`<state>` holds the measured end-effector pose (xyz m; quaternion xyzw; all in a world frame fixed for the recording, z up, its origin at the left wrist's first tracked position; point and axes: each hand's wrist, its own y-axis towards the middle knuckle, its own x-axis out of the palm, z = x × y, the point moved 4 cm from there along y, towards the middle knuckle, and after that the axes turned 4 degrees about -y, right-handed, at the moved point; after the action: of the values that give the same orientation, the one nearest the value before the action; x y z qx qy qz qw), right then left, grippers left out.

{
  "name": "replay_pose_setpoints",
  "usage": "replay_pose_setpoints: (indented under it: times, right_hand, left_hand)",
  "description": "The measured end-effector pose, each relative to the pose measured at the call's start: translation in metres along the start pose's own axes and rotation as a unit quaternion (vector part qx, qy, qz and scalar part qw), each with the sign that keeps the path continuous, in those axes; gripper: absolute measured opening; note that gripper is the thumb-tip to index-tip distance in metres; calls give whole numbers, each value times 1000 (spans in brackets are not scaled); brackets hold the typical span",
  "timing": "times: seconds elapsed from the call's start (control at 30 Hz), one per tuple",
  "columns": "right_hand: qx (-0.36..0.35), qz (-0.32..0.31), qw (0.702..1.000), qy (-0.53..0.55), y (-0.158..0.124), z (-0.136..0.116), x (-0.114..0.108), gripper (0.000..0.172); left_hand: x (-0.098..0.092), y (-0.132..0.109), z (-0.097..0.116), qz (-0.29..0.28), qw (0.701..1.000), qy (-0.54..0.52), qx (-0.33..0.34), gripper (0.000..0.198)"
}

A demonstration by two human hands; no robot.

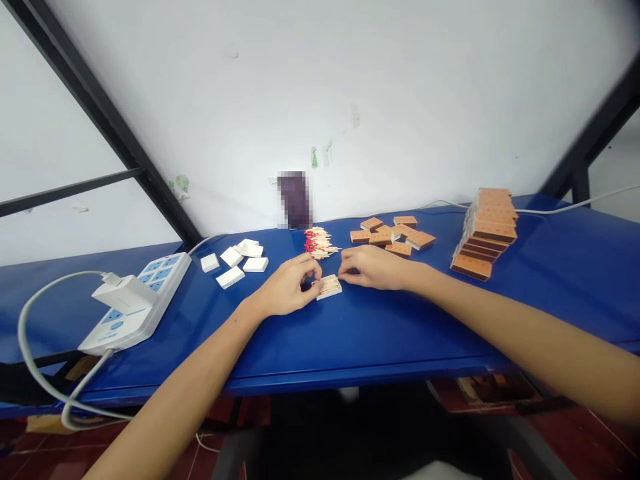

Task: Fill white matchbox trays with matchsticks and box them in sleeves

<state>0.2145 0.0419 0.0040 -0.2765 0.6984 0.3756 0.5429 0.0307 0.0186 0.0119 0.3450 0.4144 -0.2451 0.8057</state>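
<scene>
Between my hands, a white matchbox tray [329, 295] lies on the blue table with pale matchsticks in it. My left hand [291, 283] grips the tray's left end between thumb and fingers. At the tray's right end is my right hand [373, 267], its thumb and fingertips pinched together; whatever they hold is too small to make out. Just behind the tray, a heap of red-tipped matches [319, 243] lies on the table. Several white trays [231, 277] are scattered to the left. Loose orange matchbox sleeves [399, 249] lie behind my right hand.
A leaning stack of orange matchboxes [490, 232] stands at the right. On the left lies a white power strip [155, 303] with a plugged-in charger [123, 293] and looping cable. A blurred dark object [296, 200] leans on the wall. The table's front edge [350, 380] runs below my forearms.
</scene>
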Motion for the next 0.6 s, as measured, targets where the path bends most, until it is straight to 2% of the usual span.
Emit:
replay_pose_setpoints:
  times: [0.1, 0.2, 0.4, 0.5, 0.6]
  right_hand:
    - [17, 3, 997, -70, 1, 3, 1, 18]
    - [34, 1, 991, -129, 1, 3, 0, 19]
    - [117, -28, 987, -106, -4, 4, -7, 25]
    - [91, -15, 991, -92, -6, 6, -10, 24]
    - [39, -35, 998, -42, -7, 8, -7, 29]
  left_hand:
    - [-5, -1, -5, 27, 1000, 15, -3, 13]
    - [-7, -2, -8, 20, 1000, 19, -7, 17]
    - [-2, -3, 2, -19, 1000, 6, 7, 35]
    - [0, -2, 5, -29, 999, 13, -1, 32]
    - [1, -2, 2, -27, 999, 44, 2, 33]
